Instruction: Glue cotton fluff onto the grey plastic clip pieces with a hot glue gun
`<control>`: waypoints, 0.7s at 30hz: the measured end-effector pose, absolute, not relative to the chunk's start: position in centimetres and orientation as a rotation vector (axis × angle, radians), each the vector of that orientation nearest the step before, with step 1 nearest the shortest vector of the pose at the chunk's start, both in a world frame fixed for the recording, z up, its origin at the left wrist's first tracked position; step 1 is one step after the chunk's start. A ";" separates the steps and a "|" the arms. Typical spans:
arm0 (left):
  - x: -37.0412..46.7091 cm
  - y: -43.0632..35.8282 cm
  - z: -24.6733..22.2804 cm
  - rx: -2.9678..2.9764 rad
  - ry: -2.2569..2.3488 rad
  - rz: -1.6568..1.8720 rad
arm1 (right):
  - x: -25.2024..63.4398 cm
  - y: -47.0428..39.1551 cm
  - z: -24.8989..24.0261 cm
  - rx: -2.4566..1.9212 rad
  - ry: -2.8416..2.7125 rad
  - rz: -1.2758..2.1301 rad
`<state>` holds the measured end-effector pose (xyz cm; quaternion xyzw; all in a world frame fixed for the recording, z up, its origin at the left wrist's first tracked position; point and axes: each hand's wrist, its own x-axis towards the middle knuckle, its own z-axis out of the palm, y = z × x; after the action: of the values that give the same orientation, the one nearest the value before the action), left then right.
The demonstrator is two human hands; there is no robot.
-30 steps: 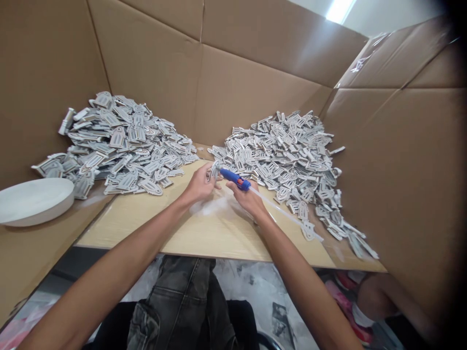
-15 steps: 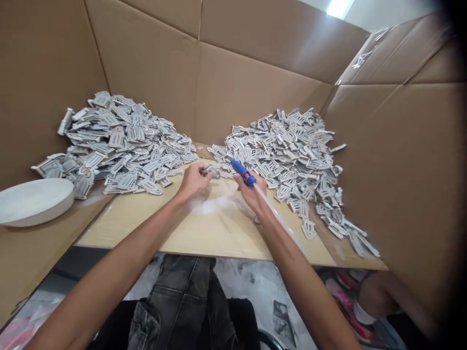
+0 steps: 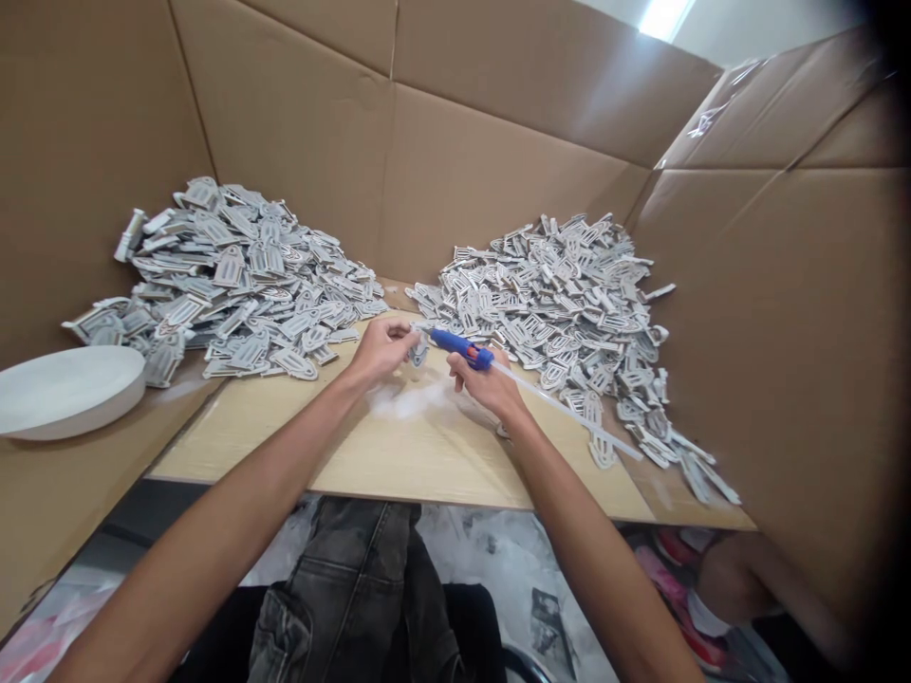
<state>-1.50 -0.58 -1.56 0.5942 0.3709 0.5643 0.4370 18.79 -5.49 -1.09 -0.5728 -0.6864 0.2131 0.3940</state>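
Observation:
Pinched in the fingers of my left hand is a small grey slotted piece, held above the board. My right hand grips a blue tool with an orange part inside and a long translucent rod running back from it over my forearm. The tool's tip points left and is at the grey piece; whether they touch, I cannot tell. Heaps of similar grey pieces lie to the left and to the right of my hands.
A white bowl sits at the far left. Cardboard walls surround the pale board. White fluffy material lies under my hands, and one loose grey piece is by my right wrist. Another person's leg shows at lower right.
The blue tool has swung to a flatter angle and moved left, its tip now at the grey piece. In my left hand the piece has turned to hang lower.

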 end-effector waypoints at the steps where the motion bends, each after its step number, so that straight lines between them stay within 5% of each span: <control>1: -1.5 -0.6 -1.6 1.470 0.917 1.405 | 18.8 -5.5 -1.1 -1.456 -1.747 0.538; 21: -1.5 -0.3 -2.6 1.572 0.941 1.494 | 18.3 -5.3 -1.6 -1.406 -1.891 0.381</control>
<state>-1.48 -0.30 -2.62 0.6153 0.3684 0.5848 0.3790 18.30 -5.31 -1.56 -0.5478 -0.7364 0.1484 0.3683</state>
